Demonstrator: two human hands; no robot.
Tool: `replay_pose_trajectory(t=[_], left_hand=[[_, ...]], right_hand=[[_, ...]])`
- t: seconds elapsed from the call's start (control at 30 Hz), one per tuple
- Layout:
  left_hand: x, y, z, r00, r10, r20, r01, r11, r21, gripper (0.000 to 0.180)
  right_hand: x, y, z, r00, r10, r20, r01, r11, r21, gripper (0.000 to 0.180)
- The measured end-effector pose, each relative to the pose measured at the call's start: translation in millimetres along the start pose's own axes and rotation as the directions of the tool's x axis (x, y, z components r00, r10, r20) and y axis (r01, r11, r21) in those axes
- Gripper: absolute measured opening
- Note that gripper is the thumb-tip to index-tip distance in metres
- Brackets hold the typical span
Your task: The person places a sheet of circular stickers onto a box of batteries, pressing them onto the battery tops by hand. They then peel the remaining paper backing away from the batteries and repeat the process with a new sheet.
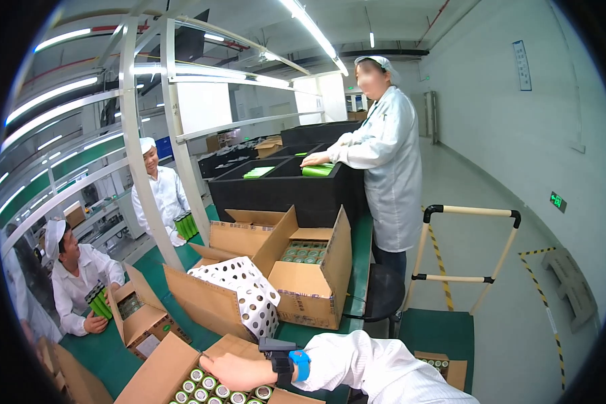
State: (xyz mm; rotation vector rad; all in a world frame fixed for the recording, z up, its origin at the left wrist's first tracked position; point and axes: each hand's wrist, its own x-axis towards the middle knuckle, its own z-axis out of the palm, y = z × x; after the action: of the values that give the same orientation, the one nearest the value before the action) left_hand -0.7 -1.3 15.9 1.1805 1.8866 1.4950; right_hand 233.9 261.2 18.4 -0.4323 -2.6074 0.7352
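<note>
The right hand [234, 372] is held over the near carton [156, 370], above the green cells [208, 382] stood upright inside it; whether a cell is gripped cannot be made out, as the undersides of the fingers are hidden. On its wrist a black device [283, 367] and a blue band [301, 365] are worn (the band next to the white sleeve [350, 360]). The near carton is set on a green table [303, 331]. Just beyond it, a white sheet pierced with round holes [232, 273] is propped in a larger carton [205, 299]; farther beyond, to the right, another carton [310, 306] is packed with rows of cells. Left of the near carton, a smaller carton [168, 328] is placed, and beside that a green bundle [97, 303] is held by a co-worker [81, 279]. Far beyond the near carton, green packs [316, 170] are handled at a black bin [283, 198] by a standing person [394, 168]. To its right, a green-topped trolley [438, 330] is parked.
</note>
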Motion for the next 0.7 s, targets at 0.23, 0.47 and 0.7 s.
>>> replay_pose_trajectory(t=[0.23, 0.47, 0.7], left_hand=[[-1, 17, 18, 0.999, 0.019, -0.046, -0.024, 0.993, -0.112, 0.015], [0, 23, 17, 0.998, -0.025, -0.056, 0.019, 0.995, -0.095, 0.012], [9, -8, 7, 0.996, -0.009, -0.093, -0.006, 0.988, -0.155, 0.011]], right_hand=[[3, 9, -22, 1.0, -0.011, -0.008, 0.012, 0.992, 0.123, 0.021], [1, 16, -28, 0.991, -0.132, -0.003, 0.129, 0.965, 0.228, 0.015], [-30, -23, -17, 0.948, -0.219, 0.231, 0.282, 0.915, -0.287, 0.028]])
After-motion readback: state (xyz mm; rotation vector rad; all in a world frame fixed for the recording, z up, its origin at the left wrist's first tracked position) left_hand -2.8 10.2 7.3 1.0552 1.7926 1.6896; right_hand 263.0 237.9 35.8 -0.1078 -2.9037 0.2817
